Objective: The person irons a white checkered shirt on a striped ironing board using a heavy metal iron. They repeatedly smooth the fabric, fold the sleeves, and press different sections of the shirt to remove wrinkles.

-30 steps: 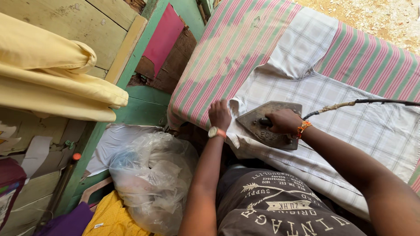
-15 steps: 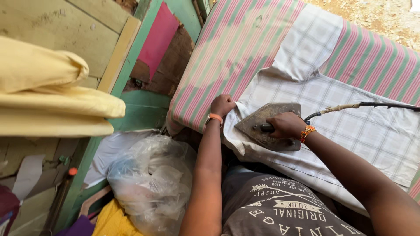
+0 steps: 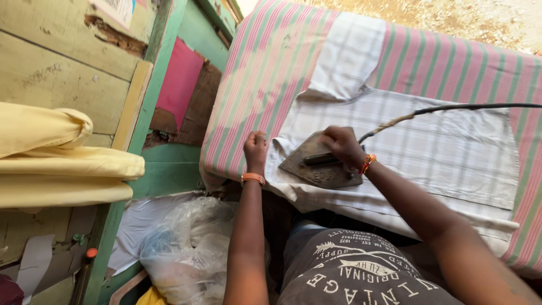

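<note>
— Start with our big surface: the striped ironing table (image 3: pixel 271 73) fills the view, and the pale checked shirt (image 3: pixel 451 152) lies flat across it.

— A second ago the table sat farther right; now we look at it squarer on, and the iron (image 3: pixel 319 164) has slid a little toward the shirt's near left edge.

— So we judge the pressing has reached that edge. Our right hand (image 3: pixel 341 144) is closed round the iron's handle.

— Our left hand (image 3: pixel 256 149) is fisted on the shirt's corner, pinning the cloth. The cord (image 3: pixel 451 108) trails off right.
</note>
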